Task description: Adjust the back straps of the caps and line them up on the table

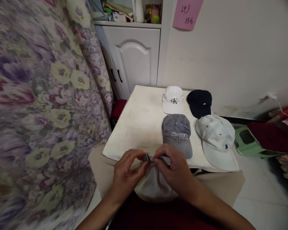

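A pale beige cap [153,187] rests on my lap at the table's near edge, partly hidden by both hands. My left hand [129,167] pinches a small metal buckle [147,157] on its strap between thumb and finger. Close beside it, my right hand [172,166] grips the strap end [152,158] with thumb and fingertips. Just beyond the right hand lies a grey cap [176,131] with white lettering on its front. Whether the strap runs through the buckle is too small to tell.
On the cream-topped table [134,124] sit a white cap [173,99], a navy cap [200,102] and a light grey cap [217,139]. A floral curtain [45,105] hangs at left. A white cabinet [134,54] stands behind; a green stool [244,140] is at right.
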{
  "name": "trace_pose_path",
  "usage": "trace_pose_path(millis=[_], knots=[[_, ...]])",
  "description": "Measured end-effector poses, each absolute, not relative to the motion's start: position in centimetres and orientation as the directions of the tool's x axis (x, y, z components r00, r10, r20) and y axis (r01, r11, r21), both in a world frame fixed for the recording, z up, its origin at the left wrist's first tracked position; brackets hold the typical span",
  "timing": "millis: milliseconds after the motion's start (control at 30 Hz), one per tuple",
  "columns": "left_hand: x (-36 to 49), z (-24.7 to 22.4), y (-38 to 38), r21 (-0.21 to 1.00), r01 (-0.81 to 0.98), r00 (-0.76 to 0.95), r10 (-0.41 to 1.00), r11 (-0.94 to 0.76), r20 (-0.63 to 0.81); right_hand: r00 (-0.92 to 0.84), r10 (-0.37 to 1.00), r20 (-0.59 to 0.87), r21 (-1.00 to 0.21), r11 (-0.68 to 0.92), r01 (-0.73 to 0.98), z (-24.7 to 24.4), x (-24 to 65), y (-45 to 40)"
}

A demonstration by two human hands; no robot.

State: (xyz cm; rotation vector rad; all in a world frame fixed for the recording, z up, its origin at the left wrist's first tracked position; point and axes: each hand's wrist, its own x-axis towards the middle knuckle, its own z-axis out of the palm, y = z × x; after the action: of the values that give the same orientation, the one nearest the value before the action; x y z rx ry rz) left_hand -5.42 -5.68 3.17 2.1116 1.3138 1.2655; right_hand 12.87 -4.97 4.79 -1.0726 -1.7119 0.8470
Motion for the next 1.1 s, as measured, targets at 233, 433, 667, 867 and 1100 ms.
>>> trace_pose_path(millis=[233, 433, 667, 867, 1100], knots=[[-5.6, 2.9, -5.5, 0.539, 0.595, 0.225, 0.767, -0.597, 0.601, -0.136, 0.957, 0.258, -0.935, 0.283, 0.215, 4.9, 12.6, -4.6], [-5.6, 2.9, -5.5, 0.482, 0.607, 0.248, 0.727, -0.632, 0.64, -0.136, 0.973, 0.185, -0.967, 0.205, 0.154, 4.9, 12.6, -4.4], [-5.4, 3.0, -5.4, 0.467, 0.614, 0.261, 0.723, -0.636, 0.64, -0.135, 0.975, 0.174, -0.961, 0.198, 0.191, 4.8, 12.6, -4.2], [-5.4, 2.7, -5.5, 0.45, 0.625, 0.274, 0.719, -0.638, 0.639, -0.18, 0.977, 0.118, -0.971, 0.151, 0.186, 4.7, 12.9, -4.1], [-5.1, 3.2, -5.5, 0.433, 0.619, 0.294, 0.704, -0.656, 0.647, -0.268, 0.963, 0.037, -0.969, 0.1, 0.225, 5.3, 13.5, -3.5]])
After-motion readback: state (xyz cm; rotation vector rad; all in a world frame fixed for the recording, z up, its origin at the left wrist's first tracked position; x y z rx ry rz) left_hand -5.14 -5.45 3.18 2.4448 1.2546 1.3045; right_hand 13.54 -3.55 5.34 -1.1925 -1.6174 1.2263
